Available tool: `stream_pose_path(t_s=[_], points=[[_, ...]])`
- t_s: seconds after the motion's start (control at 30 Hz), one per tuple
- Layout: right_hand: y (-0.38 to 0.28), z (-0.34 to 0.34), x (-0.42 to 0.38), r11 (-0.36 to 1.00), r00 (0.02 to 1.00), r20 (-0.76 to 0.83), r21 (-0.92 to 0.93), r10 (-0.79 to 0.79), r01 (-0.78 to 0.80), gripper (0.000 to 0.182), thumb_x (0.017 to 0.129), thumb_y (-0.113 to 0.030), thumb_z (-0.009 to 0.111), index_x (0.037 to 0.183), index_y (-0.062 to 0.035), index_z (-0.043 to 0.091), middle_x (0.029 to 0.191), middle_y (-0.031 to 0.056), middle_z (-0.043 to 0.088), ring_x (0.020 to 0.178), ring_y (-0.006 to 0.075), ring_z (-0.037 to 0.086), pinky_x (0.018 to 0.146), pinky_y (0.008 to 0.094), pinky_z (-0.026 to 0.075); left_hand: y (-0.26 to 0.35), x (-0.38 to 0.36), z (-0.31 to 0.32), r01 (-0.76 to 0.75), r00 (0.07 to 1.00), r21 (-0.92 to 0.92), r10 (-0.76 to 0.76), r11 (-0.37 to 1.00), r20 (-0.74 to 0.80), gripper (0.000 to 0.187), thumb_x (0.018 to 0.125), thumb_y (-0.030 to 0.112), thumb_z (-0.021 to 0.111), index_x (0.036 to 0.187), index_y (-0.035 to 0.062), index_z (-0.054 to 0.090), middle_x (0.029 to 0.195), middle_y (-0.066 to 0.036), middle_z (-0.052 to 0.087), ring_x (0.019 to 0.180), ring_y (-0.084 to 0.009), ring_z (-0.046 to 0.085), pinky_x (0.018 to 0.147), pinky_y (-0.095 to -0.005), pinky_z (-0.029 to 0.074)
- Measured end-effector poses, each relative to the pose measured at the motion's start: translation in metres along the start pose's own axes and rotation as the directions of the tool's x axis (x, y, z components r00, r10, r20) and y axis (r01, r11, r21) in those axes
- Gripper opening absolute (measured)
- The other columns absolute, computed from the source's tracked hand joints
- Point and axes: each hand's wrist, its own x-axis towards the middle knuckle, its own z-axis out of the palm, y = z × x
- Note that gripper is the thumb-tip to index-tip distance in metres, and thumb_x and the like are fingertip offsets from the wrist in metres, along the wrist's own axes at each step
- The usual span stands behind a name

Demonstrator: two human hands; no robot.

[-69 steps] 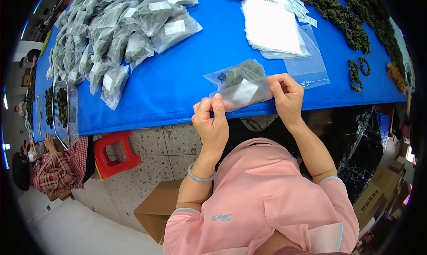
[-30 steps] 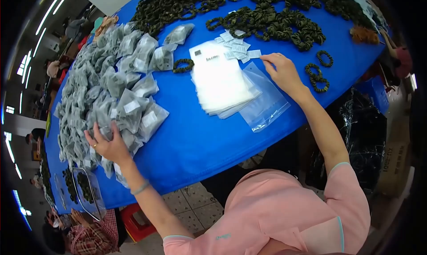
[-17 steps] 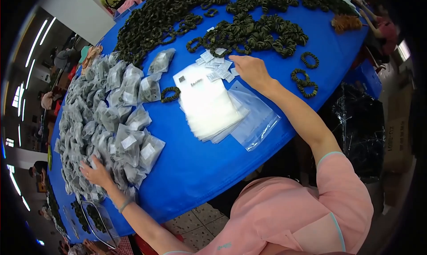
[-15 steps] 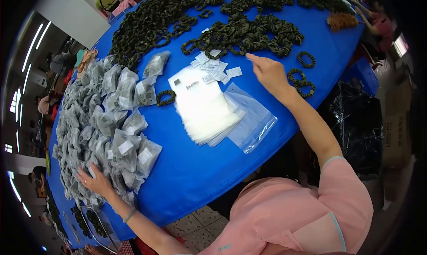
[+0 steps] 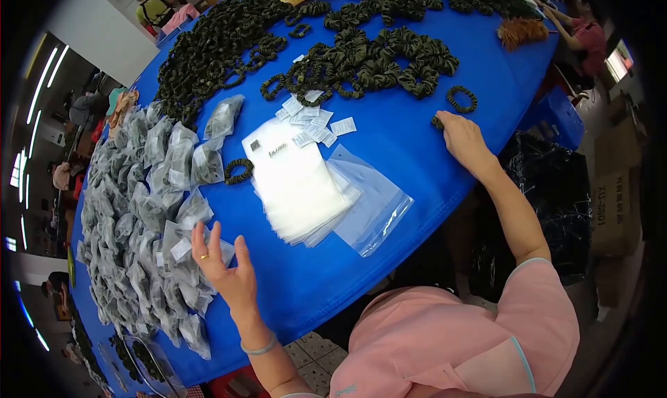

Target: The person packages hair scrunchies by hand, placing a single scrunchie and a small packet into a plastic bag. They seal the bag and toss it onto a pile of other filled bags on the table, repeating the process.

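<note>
My left hand (image 5: pixel 229 269) is raised with fingers spread, holding nothing, at the right edge of a heap of filled frosted bags (image 5: pixel 149 210). At the table's right side, my right hand (image 5: pixel 464 142) has its fingers closed on a dark green scrunchie (image 5: pixel 437 122), mostly hidden beneath it. A single loose scrunchie (image 5: pixel 461 99) lies just beyond that hand. Between my hands are a stack of flat frosted bags (image 5: pixel 295 186), a clear plastic bag (image 5: pixel 375 210) and scattered small printed slips (image 5: pixel 316 126). Another scrunchie (image 5: pixel 239 171) rests left of the stack.
Large piles of dark green scrunchies (image 5: pixel 389 61) and smaller gathered ones (image 5: pixel 208 47) cover the far side of the blue table (image 5: pixel 278 294). A brown fringed bundle (image 5: pixel 521 33) lies far right. A person (image 5: pixel 587 40) works there. Cartons (image 5: pixel 615 203) stand beside the table.
My left hand has lifted off the bag heap and moved right, opening out. My right hand has moved right from beside the scrunchie pile onto the loose scrunchies near the edge. The view has shifted slightly.
</note>
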Motion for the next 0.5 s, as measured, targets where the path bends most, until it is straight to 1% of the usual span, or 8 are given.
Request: stream_pose_path(t_s=[0.07, 0.1, 0.17, 0.2, 0.27, 0.33, 0.43, 0.5], points=[[0.03, 0.002, 0.025, 0.973, 1.0, 0.005, 0.228, 0.021, -0.021, 0.035, 0.091, -0.009, 0.056, 0.124, 0.0016, 0.061, 0.102, 0.0188, 0.071, 0.085, 0.0341, 0.07, 0.078, 0.0423, 0.054, 0.014, 0.0, 0.013, 0.02, 0.999, -0.06, -0.018, 0.998, 0.038, 0.041, 0.085, 0.007, 0.07, 0.125, 0.007, 0.062, 0.144, -0.016, 0.048, 0.135, -0.0359, 0.042, 0.109, -0.0466, 0.038], [0.024, -0.011, 0.036, 0.973, 1.0, 0.009, 0.232, 0.013, -0.015, 0.035, 0.091, -0.009, 0.056, 0.124, 0.0016, 0.061, 0.102, 0.0188, 0.071, 0.085, 0.0341, 0.07, 0.078, 0.0423, 0.054, 0.015, 0.001, 0.018, 0.025, 0.999, -0.052, -0.023, 0.998, 0.037, 0.041, 0.085, 0.007, 0.07, 0.125, 0.007, 0.062, 0.144, -0.016, 0.048, 0.135, -0.0359, 0.042, 0.109, -0.0466, 0.038], [0.002, -0.047, 0.056, 0.934, 0.977, 0.067, 0.284, 0.203, -0.214, 0.043, 0.092, -0.012, 0.056, 0.133, 0.0011, 0.053, 0.118, 0.0189, 0.067, 0.102, 0.0361, 0.067, 0.083, 0.0443, 0.055, 0.016, 0.001, 0.03, 0.02, 0.996, -0.091, -0.011, 0.996, 0.092, 0.039, 0.084, 0.006, 0.07, 0.122, 0.0067, 0.064, 0.141, -0.017, 0.051, 0.135, -0.0373, 0.042, 0.107, -0.0478, 0.041], [0.005, -0.037, 0.066, 0.935, 0.978, 0.074, 0.288, 0.194, -0.207, 0.043, 0.092, -0.012, 0.056, 0.133, 0.0011, 0.053, 0.118, 0.0189, 0.067, 0.102, 0.036, 0.067, 0.083, 0.0443, 0.055, 0.018, 0.003, 0.036, 0.026, 0.995, -0.098, -0.016, 0.995, 0.1, 0.037, 0.083, 0.006, 0.07, 0.12, 0.0065, 0.064, 0.138, -0.016, 0.053, 0.134, -0.0368, 0.043, 0.106, -0.0473, 0.041], [0.013, 0.012, 0.091, 0.998, 0.993, -0.114, 0.056, 0.038, -0.032, 0.047, 0.091, -0.011, 0.057, 0.136, 0.0007, 0.049, 0.129, 0.02, 0.06, 0.114, 0.0374, 0.061, 0.089, 0.0438, 0.053, 0.02, 0.01, 0.051, 0.039, 0.994, -0.095, -0.029, 0.995, 0.104, 0.036, 0.083, 0.006, 0.07, 0.118, 0.0063, 0.065, 0.136, -0.016, 0.055, 0.133, -0.0364, 0.044, 0.105, -0.0468, 0.042], [0.017, 0.05, 0.107, 0.973, 0.951, -0.257, -0.196, -0.172, 0.123, 0.052, 0.09, -0.01, 0.058, 0.14, 0.0002, 0.045, 0.14, 0.0211, 0.054, 0.126, 0.0387, 0.054, 0.095, 0.0434, 0.052, 0.017, 0.018, 0.064, -0.061, 0.991, -0.075, 0.069, 0.995, 0.114, 0.031, 0.082, 0.005, 0.07, 0.113, 0.0055, 0.068, 0.128, -0.013, 0.061, 0.124, -0.0324, 0.052, 0.098, -0.0416, 0.048], [0.015, 0.063, 0.113, 0.979, 0.972, -0.19, -0.172, -0.141, 0.109, 0.054, 0.091, -0.011, 0.058, 0.142, -0.0004, 0.043, 0.145, 0.0211, 0.047, 0.133, 0.0404, 0.046, 0.099, 0.0445, 0.049, 0.006, 0.038, 0.078, -0.036, 0.983, -0.089, 0.051, 0.995, 0.174, 0.023, 0.081, 0.004, 0.07, 0.104, 0.0037, 0.071, 0.116, -0.009, 0.067, 0.109, -0.027, 0.06, 0.089, -0.035, 0.051], [0.021, 0.071, 0.114, 0.983, 0.989, -0.12, -0.171, -0.088, 0.067, 0.056, 0.092, -0.012, 0.057, 0.144, -0.0011, 0.04, 0.151, 0.0211, 0.041, 0.14, 0.0421, 0.037, 0.104, 0.0456, 0.047, -0.002, 0.051, 0.09, -0.164, 0.96, -0.058, 0.173, 0.985, 0.22, 0.015, 0.081, 0.003, 0.069, 0.096, 0.0022, 0.073, 0.106, -0.005, 0.07, 0.097, -0.024, 0.063, 0.08, -0.0316, 0.053]])
